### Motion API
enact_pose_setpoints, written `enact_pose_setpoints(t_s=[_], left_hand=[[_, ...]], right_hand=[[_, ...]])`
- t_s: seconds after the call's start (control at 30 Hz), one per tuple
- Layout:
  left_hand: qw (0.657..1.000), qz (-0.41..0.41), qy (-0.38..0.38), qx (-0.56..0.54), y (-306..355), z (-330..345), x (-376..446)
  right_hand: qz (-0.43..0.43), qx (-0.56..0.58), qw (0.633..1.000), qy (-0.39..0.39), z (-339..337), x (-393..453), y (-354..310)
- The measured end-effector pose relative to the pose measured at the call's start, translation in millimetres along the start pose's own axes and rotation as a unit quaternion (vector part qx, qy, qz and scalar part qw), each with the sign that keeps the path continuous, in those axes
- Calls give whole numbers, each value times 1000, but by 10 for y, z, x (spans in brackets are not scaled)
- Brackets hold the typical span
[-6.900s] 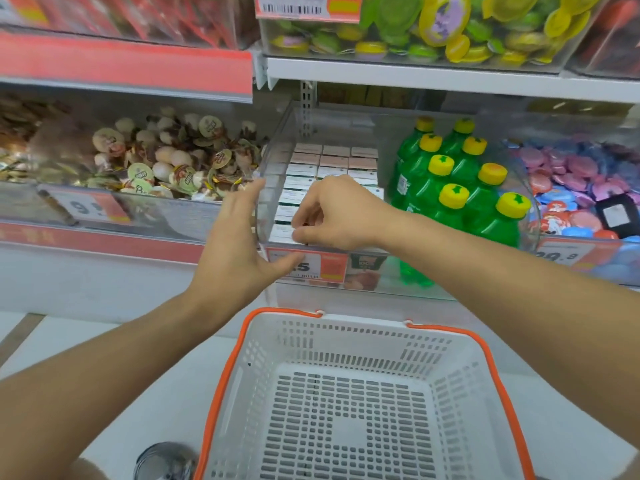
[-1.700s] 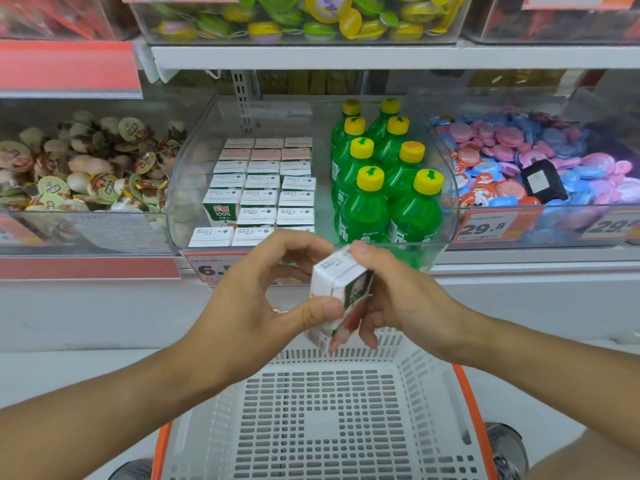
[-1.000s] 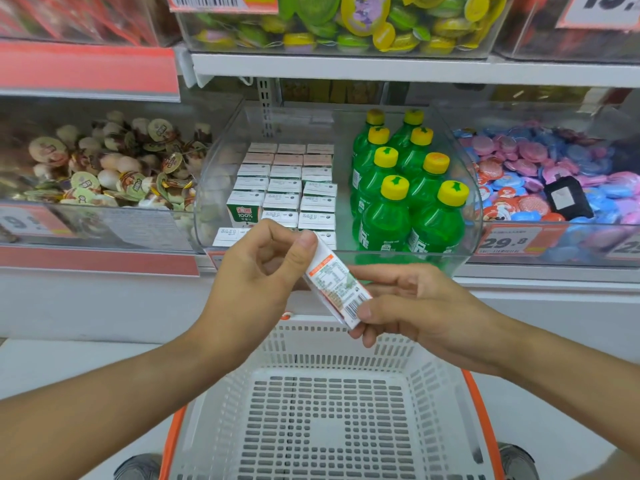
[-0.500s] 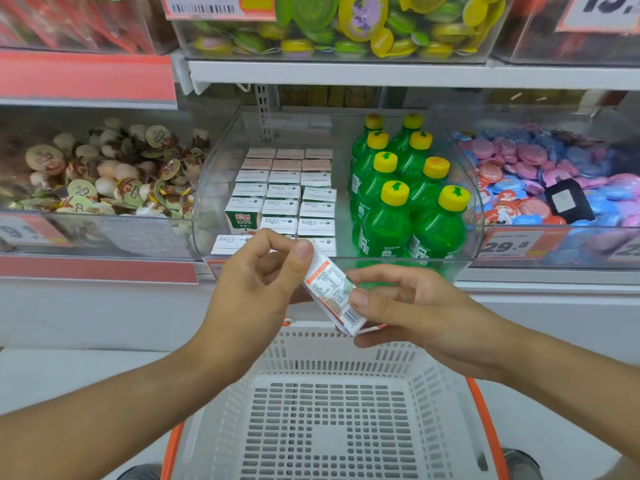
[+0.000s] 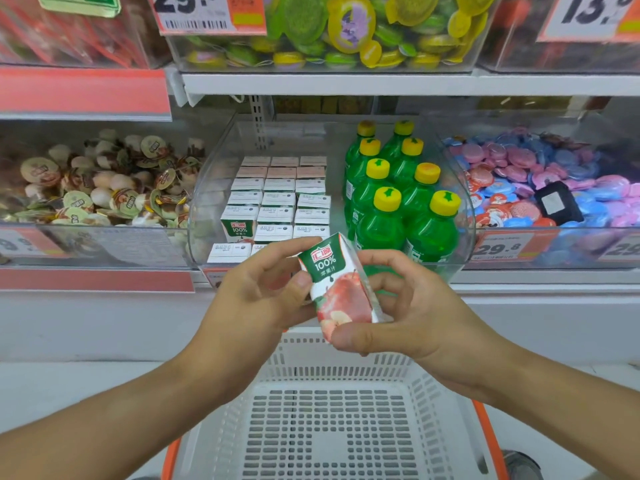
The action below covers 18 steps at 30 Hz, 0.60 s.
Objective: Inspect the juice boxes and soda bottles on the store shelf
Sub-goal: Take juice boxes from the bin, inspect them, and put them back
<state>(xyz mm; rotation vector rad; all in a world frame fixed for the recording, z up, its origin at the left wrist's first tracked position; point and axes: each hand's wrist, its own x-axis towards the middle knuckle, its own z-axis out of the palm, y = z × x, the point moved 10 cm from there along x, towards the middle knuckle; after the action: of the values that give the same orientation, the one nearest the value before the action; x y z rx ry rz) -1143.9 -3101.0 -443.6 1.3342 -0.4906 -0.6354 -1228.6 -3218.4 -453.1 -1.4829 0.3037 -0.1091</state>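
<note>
Above the white basket (image 5: 346,427), my left hand (image 5: 256,299) and right hand (image 5: 412,317) both pinch one juice box (image 5: 337,289), apple face toward me.

Mid-frame, juice boxes (image 5: 277,199) sit left of soda bottles (image 5: 398,195) in one bin (image 5: 465,216); basket (image 5: 332,403) below.
</note>
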Motion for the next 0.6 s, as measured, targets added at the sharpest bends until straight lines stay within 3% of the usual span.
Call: enact_pose_setpoints(t_s=[0.1,0.2,0.43,0.6], left_hand=[[998,-24,-17,49,-25,86,-26],[997,-13,-7,78,1,89,-35],[1000,-6,-24,-2,7,41,-55],[999,5,-5,-37,70,21,-63]], right_hand=[[-75,-147,985,53,-23,-15,-150],[-119,-219,967,48,54,-17,-232],[-131,-107,984,55,66,64,-235],[-137,-100,985,-19,105,97,-197]])
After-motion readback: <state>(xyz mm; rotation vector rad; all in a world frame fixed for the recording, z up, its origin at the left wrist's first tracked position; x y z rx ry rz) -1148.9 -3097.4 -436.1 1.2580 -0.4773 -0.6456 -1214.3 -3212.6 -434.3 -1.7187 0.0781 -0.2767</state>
